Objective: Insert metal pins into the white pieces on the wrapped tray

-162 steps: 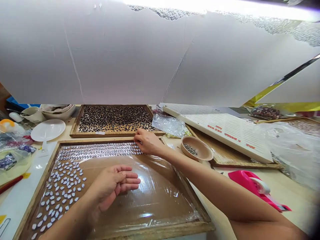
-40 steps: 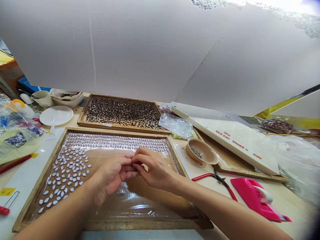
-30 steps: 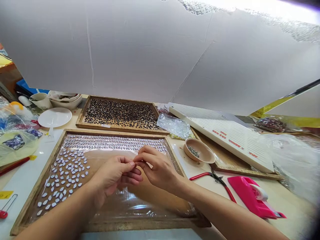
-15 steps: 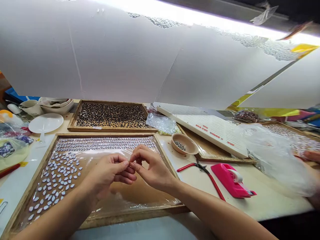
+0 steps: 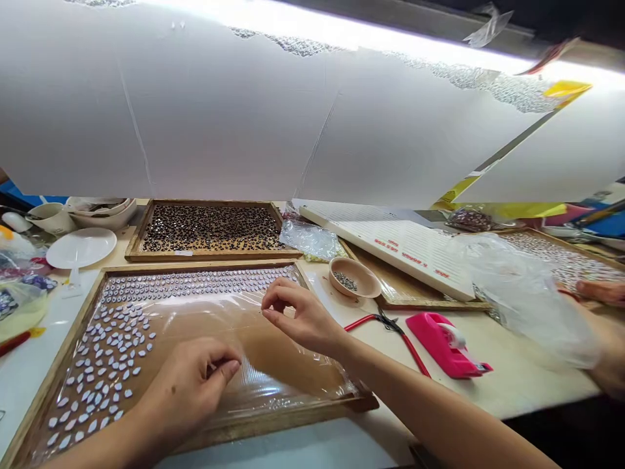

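A wooden tray (image 5: 273, 420) lined with clear film lies in front of me. Neat rows of small pale oval pieces (image 5: 195, 282) run along its far side, and loose ones (image 5: 97, 365) are scattered at its left. My left hand (image 5: 188, 387) rests low over the film with its fingers curled in; what it holds is hidden. My right hand (image 5: 297, 316) hovers over the tray's right part, thumb and forefinger pinched on something too small to name. A second wooden tray (image 5: 208, 228) full of dark beads sits behind.
A small tan bowl (image 5: 354, 280) of tiny metal bits, red-handled pliers (image 5: 385, 322) and a pink tape dispenser (image 5: 446, 335) lie to the right. A white lined board (image 5: 395, 244) and plastic bags (image 5: 527, 293) lie further right, with another person's hand (image 5: 603, 293) there. White dishes (image 5: 81, 247) sit left.
My hands, which met fingertip to fingertip over the tray, have parted. The left dropped toward the near edge; the right stayed up, pinched. The view swung right, showing another person's hand.
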Motion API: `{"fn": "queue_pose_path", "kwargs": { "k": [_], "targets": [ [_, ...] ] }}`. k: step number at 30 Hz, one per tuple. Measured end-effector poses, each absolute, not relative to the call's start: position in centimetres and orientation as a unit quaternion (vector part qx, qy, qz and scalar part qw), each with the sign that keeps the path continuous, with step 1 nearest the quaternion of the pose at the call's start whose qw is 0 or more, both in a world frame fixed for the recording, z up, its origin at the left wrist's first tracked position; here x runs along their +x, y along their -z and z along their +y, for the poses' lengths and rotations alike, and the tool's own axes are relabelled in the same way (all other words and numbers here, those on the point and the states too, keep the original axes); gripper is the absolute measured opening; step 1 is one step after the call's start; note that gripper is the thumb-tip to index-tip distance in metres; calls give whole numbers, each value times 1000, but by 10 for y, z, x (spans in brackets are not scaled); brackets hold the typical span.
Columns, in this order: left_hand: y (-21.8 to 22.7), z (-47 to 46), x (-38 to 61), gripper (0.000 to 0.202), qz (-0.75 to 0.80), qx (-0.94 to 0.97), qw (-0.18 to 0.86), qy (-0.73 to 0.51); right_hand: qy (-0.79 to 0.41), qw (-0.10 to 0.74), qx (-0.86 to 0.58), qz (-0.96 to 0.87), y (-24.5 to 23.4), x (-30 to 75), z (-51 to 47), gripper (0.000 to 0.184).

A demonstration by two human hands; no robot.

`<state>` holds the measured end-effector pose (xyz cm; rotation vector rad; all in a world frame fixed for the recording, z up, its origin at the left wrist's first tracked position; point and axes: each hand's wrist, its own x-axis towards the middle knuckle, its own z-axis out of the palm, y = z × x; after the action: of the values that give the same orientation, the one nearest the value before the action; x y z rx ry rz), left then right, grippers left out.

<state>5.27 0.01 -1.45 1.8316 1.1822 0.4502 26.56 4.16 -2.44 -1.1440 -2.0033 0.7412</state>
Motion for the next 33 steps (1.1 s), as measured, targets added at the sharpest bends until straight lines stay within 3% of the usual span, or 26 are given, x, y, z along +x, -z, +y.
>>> {"fn": "queue_pose_path", "kwargs": {
  "k": [9,15,21,33],
  "targets": [
    [18,0,65,21,475,609,622,-131,-191,323,-452,-809,48,268,79,11],
    [32,6,65,19,496,554,646,-171,-57,238,-456,-856,57,279,106,12],
    [43,14,66,27,499,467,701,-203,-21,148,-464,-873,60,269,123,14],
    [46,21,60,32,521,428,706,-218,22,93,-458,-884,64,262,123,19]
  ]
}}
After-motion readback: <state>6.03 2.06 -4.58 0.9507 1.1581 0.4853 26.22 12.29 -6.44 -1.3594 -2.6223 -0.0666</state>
